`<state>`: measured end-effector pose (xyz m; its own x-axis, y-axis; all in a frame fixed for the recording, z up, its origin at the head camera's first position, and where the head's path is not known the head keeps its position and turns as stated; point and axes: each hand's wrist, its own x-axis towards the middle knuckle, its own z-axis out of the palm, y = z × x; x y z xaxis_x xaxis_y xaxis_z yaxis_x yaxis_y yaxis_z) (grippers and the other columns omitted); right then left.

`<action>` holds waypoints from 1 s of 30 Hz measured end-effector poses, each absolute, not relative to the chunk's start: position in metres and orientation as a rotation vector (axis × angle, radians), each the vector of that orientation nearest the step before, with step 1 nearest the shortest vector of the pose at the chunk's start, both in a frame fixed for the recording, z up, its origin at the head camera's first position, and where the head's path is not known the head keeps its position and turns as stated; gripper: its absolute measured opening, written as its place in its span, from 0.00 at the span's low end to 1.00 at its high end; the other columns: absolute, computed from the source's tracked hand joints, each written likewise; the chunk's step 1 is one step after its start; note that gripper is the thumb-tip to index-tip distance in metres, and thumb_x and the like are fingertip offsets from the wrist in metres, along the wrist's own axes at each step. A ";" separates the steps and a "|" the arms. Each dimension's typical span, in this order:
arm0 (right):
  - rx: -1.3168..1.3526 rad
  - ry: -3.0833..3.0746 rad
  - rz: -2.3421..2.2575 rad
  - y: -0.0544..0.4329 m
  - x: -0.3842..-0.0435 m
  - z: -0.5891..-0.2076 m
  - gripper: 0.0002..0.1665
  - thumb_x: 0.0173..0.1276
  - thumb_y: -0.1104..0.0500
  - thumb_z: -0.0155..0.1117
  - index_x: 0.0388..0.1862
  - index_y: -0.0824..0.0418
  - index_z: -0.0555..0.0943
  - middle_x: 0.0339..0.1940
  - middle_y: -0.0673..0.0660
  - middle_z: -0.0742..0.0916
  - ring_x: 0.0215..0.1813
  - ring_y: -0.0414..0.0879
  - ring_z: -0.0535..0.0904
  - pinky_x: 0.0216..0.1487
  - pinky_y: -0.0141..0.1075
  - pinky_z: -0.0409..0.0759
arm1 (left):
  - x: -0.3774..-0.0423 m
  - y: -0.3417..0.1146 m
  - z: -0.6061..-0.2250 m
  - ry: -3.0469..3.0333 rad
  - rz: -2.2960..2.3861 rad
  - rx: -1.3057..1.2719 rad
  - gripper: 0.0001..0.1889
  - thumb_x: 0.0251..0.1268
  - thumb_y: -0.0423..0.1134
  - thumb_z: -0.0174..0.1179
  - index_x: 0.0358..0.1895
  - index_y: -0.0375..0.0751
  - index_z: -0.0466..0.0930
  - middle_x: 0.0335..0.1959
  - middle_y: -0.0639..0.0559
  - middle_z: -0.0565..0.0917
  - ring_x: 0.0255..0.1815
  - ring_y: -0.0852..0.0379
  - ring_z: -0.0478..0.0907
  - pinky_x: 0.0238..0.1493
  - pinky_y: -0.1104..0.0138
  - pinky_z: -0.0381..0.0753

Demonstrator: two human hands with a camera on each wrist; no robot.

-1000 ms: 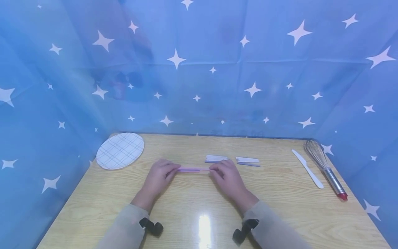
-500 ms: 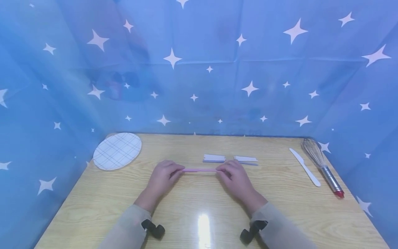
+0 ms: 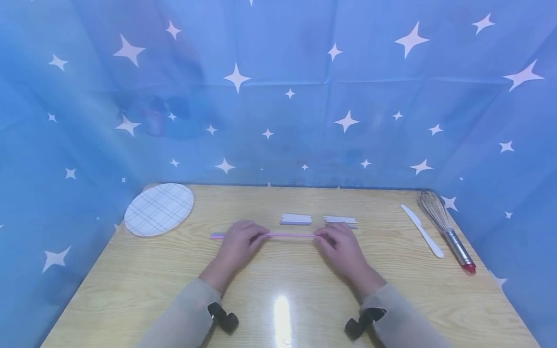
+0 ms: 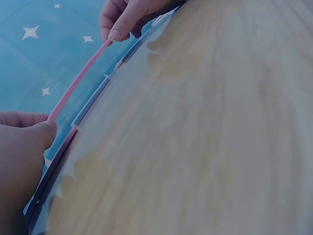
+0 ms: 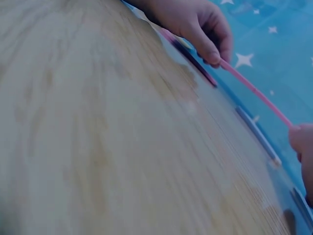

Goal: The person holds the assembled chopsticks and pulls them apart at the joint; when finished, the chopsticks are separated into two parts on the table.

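Observation:
A thin pink straw-like stick (image 3: 291, 235) stretches sideways between both hands in the head view. My left hand (image 3: 242, 241) pinches its left end between thumb and fingers, and my right hand (image 3: 341, 244) pinches the right end. Seen from the left wrist, the pink stick (image 4: 73, 89) has a small step partway along and is raised above the tabletop. Pink and purple sticks (image 3: 216, 236) lie on the table, partly hidden behind the left hand. Beyond the hands are two groups of pale and purple sticks, a left group (image 3: 296, 219) and a right group (image 3: 340, 219).
A white plate with a checked pattern (image 3: 159, 210) is at the back left of the wooden table (image 3: 130, 290). A white knife (image 3: 422, 231) and a wire whisk (image 3: 447, 232) lie on the right. Blue star-patterned cloth (image 3: 278, 106) encloses the back and sides.
Both hands have shifted right with the pink stick between them. The pink and purple sticks on the table now show to the left of the left hand. The head view has shifted slightly.

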<state>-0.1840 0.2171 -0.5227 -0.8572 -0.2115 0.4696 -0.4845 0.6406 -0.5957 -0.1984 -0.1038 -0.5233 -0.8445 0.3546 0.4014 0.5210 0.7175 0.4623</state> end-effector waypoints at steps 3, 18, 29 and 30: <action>0.547 -2.494 1.048 0.226 -0.186 -0.522 0.06 0.69 0.61 0.78 0.43 0.52 0.91 0.45 0.47 0.90 0.54 0.48 0.79 0.58 0.48 0.75 | -0.203 -0.095 -0.524 -2.671 -0.827 -0.677 0.08 0.76 0.50 0.67 0.51 0.58 0.91 0.45 0.65 0.88 0.52 0.61 0.82 0.65 0.57 0.77; 0.501 -2.435 0.974 0.259 -0.188 -0.524 0.08 0.66 0.64 0.80 0.40 0.54 0.91 0.40 0.47 0.88 0.48 0.46 0.76 0.49 0.39 0.72 | -0.215 -0.059 -0.523 -2.609 -0.869 -0.751 0.08 0.75 0.47 0.69 0.50 0.54 0.92 0.41 0.64 0.87 0.46 0.60 0.80 0.60 0.59 0.80; 0.505 -2.403 0.950 0.276 -0.194 -0.523 0.08 0.67 0.66 0.79 0.41 0.55 0.91 0.37 0.48 0.88 0.46 0.47 0.75 0.47 0.41 0.71 | -0.226 -0.039 -0.518 -2.598 -0.873 -0.770 0.06 0.75 0.46 0.69 0.48 0.53 0.92 0.41 0.61 0.88 0.47 0.58 0.82 0.60 0.58 0.80; 0.500 -2.406 0.949 0.277 -0.194 -0.523 0.07 0.67 0.65 0.78 0.41 0.55 0.91 0.37 0.48 0.88 0.46 0.47 0.75 0.46 0.40 0.71 | -0.227 -0.038 -0.517 -2.612 -0.872 -0.760 0.06 0.75 0.46 0.69 0.48 0.53 0.92 0.41 0.61 0.88 0.47 0.58 0.82 0.61 0.58 0.80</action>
